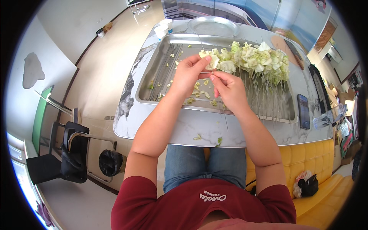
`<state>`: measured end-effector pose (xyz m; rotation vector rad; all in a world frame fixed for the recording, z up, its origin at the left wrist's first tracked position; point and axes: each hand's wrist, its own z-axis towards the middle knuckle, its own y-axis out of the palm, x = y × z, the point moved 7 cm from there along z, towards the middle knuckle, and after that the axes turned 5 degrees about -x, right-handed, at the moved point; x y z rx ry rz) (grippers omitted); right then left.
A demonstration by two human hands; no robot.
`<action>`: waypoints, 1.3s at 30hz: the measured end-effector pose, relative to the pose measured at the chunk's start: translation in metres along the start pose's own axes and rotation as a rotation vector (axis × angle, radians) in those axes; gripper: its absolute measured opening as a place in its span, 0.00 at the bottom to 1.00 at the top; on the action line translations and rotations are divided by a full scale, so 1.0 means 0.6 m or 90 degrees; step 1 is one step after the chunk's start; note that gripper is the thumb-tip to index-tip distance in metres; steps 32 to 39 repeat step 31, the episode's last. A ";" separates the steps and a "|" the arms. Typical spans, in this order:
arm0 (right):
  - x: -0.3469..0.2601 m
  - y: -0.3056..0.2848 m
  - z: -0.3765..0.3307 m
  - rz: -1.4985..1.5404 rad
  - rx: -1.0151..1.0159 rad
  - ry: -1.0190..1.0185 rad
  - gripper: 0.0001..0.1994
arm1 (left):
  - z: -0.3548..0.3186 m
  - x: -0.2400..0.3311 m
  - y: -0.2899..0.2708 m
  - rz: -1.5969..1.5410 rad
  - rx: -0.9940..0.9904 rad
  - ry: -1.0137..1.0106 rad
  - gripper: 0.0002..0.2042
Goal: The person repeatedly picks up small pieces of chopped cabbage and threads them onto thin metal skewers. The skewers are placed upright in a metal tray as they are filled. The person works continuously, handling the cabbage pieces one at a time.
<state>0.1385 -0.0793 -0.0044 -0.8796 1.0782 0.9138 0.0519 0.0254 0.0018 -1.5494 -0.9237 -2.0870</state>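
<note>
My left hand (188, 74) is closed, thumb and fingers pinching a pale cabbage leaf piece (207, 61) over the metal tray (150, 86). A thin metal skewer (226, 121) passes by both hands, one end standing up beyond the leaf and the other slanting toward me. Closed just right of it, my right hand (232, 91) pinches the skewer below the leaf. To the right, a thick row of skewered cabbage pieces (260, 57) lies along the tray's far side, the thin rods pointing toward me. Several bare skewers (174, 57) rest in the tray's left part.
Leaf scraps (190, 100) are scattered in the tray, and a few (219, 142) lie on the marble-patterned table (184, 128). Behind stand paper cups (161, 30) and a round metal plate (213, 26). A phone (303, 111), a clear plastic bottle (329, 116) and a knife (294, 50) are at right.
</note>
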 end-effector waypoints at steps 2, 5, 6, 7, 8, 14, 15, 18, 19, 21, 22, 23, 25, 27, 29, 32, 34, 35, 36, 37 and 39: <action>0.004 0.002 0.002 0.007 -0.003 0.005 0.10 | 0.000 0.001 0.004 0.024 -0.011 0.006 0.14; 0.015 0.005 0.002 -0.039 -0.028 0.017 0.11 | 0.004 0.005 -0.010 0.040 0.009 0.025 0.13; 0.017 0.007 0.002 -0.063 -0.041 0.021 0.11 | 0.005 0.006 -0.017 0.032 0.013 0.017 0.13; 0.016 0.008 0.002 -0.078 -0.043 0.017 0.11 | 0.006 0.005 -0.021 0.023 0.017 0.010 0.12; 0.015 0.010 0.001 -0.092 -0.045 0.013 0.11 | 0.007 0.003 -0.022 0.017 0.022 0.008 0.12; 0.015 0.012 0.004 -0.115 -0.060 0.006 0.11 | 0.008 -0.013 -0.023 -0.004 0.058 -0.010 0.12; 0.013 0.012 0.004 -0.121 -0.066 0.005 0.11 | 0.007 -0.015 -0.023 -0.006 0.064 -0.012 0.11; 0.022 0.017 0.000 0.075 -0.137 0.150 0.11 | 0.007 -0.015 -0.024 -0.011 0.069 -0.006 0.12; 0.018 0.017 -0.001 0.078 -0.142 0.154 0.11 | 0.007 -0.014 -0.025 -0.011 0.069 -0.002 0.12; 0.012 0.018 -0.005 0.085 -0.151 0.162 0.11 | 0.010 -0.018 -0.023 0.004 0.052 -0.031 0.13; 0.013 0.017 -0.006 0.079 -0.143 0.164 0.11 | 0.012 -0.021 -0.022 0.012 0.043 -0.046 0.13; 0.014 0.017 -0.007 0.074 -0.134 0.166 0.11 | 0.012 -0.025 -0.022 0.017 0.040 -0.059 0.13; 0.012 0.009 -0.004 0.041 -0.104 0.149 0.11 | 0.021 -0.025 -0.021 0.031 0.031 -0.075 0.14; 0.021 0.000 0.000 -0.010 -0.062 0.121 0.10 | 0.048 -0.041 -0.050 0.069 0.049 -0.097 0.16; 0.006 -0.032 0.010 -0.140 0.054 -0.060 0.09 | 0.081 -0.049 -0.072 0.130 0.063 -0.125 0.18; -0.019 -0.060 0.010 -0.131 0.127 -0.166 0.09 | 0.108 -0.068 -0.086 0.245 0.022 -0.211 0.20; -0.019 -0.060 0.010 -0.131 0.127 -0.166 0.09 | 0.108 -0.068 -0.086 0.245 0.022 -0.211 0.20; -0.019 -0.060 0.010 -0.131 0.127 -0.166 0.09 | 0.108 -0.068 -0.086 0.245 0.022 -0.211 0.20; -0.019 -0.060 0.010 -0.131 0.127 -0.166 0.09 | 0.108 -0.068 -0.086 0.245 0.022 -0.211 0.20; -0.019 -0.060 0.010 -0.131 0.127 -0.166 0.09 | 0.108 -0.068 -0.086 0.245 0.022 -0.211 0.20; -0.019 -0.060 0.010 -0.131 0.127 -0.166 0.09 | 0.108 -0.068 -0.086 0.245 0.022 -0.211 0.20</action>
